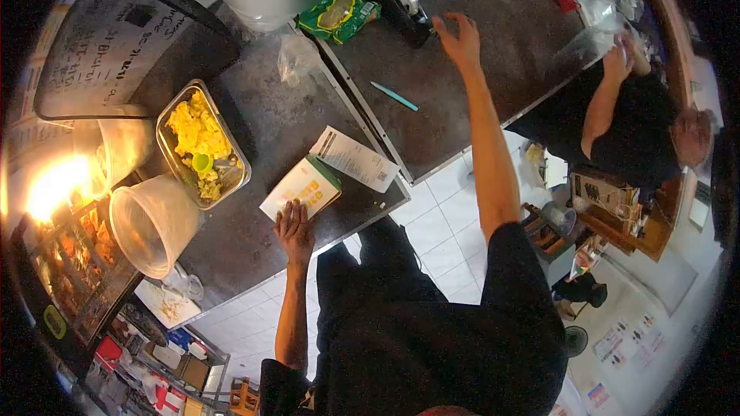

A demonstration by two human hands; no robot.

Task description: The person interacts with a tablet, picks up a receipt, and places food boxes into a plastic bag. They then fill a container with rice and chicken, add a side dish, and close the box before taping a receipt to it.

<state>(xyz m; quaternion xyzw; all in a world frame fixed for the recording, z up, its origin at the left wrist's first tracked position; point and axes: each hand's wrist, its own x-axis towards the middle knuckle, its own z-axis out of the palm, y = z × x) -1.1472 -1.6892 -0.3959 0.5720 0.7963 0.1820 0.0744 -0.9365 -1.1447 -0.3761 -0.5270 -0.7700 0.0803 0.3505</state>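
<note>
While a receipt (pixel 355 159) lies just past the box (pixel 301 187) and a tray (pixel 240 163) of yellow food sits beside it, the left hand (pixel 294 229) rests flat on the box's near edge, fingers together, gripping nothing. Beyond the box, the right hand (pixel 460 40) reaches out with fingers spread and empty, near a tape dispenser (pixel 402 1) and a pen (pixel 394 96). Both counters (pixel 262 119) are dark; white tile shows below.

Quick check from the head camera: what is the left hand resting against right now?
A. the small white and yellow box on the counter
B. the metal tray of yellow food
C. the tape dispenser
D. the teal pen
A: the left hand lies flat with its fingertips at the near edge of the small box, well apart from the tray, dispenser and pen.
</note>
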